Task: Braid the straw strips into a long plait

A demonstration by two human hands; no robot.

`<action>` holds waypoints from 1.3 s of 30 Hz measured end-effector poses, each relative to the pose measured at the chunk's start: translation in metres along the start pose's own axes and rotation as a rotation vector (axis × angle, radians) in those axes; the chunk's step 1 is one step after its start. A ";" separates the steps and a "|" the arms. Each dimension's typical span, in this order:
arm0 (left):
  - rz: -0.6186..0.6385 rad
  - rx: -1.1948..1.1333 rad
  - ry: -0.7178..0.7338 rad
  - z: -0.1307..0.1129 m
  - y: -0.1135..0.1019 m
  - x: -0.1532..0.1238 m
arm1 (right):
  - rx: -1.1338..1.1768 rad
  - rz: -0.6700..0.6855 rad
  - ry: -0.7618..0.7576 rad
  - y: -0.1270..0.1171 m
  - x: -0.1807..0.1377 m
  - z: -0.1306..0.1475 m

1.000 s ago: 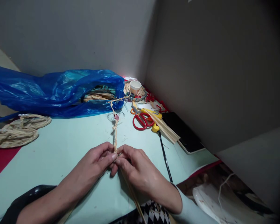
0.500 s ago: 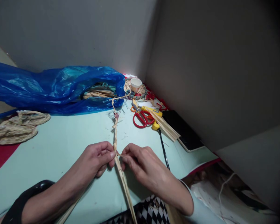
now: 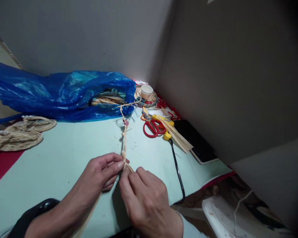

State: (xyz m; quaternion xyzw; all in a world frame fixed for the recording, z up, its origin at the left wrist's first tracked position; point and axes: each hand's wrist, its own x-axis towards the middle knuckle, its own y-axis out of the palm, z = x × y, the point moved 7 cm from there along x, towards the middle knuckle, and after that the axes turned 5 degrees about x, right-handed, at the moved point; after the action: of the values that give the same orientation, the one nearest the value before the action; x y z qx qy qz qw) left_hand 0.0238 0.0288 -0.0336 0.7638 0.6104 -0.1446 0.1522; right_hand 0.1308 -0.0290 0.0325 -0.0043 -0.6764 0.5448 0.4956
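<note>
A pale plant-fibre braid (image 3: 124,142) runs toward me across the light green table (image 3: 84,142), held at its far end by a small reddish clip (image 3: 125,122). My left hand (image 3: 106,172) pinches the braid's near end between thumb and fingers. Just beside it, my right hand (image 3: 144,195) is closed on a fibre strand (image 3: 129,168) that comes off the braid, its fingertips turned down and partly hidden. Another loose strand (image 3: 89,215) trails below my left hand toward the bottom edge.
A blue plastic bag (image 3: 64,96) of fibres lies at the back. Coiled braids (image 3: 17,140) are on the left. To the right are red-handled scissors (image 3: 151,128), flat straw strips (image 3: 178,137), a dark tablet (image 3: 196,140) and a black cable (image 3: 177,168). A white cup (image 3: 146,91) stands farther back.
My right hand has moved left and toward me, turned its knuckles up, and now grips a strand close to the left fingertips. The left hand keeps its pinch.
</note>
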 end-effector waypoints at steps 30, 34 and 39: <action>-0.140 0.682 0.339 -0.037 -0.014 -0.024 | 1.246 0.195 0.912 0.044 0.000 -0.062; -0.230 0.971 0.658 -0.048 0.000 -0.042 | 1.297 0.175 0.905 0.047 -0.001 -0.059; -0.360 1.403 1.214 -0.048 0.041 -0.070 | 1.335 0.208 0.902 0.052 -0.006 -0.061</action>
State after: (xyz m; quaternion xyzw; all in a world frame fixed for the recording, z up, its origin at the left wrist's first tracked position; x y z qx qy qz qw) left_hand 0.0504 -0.0228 0.0408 0.5199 0.4678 -0.0779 -0.7105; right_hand 0.1477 0.0336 -0.0148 0.0106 0.0598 0.8226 0.5654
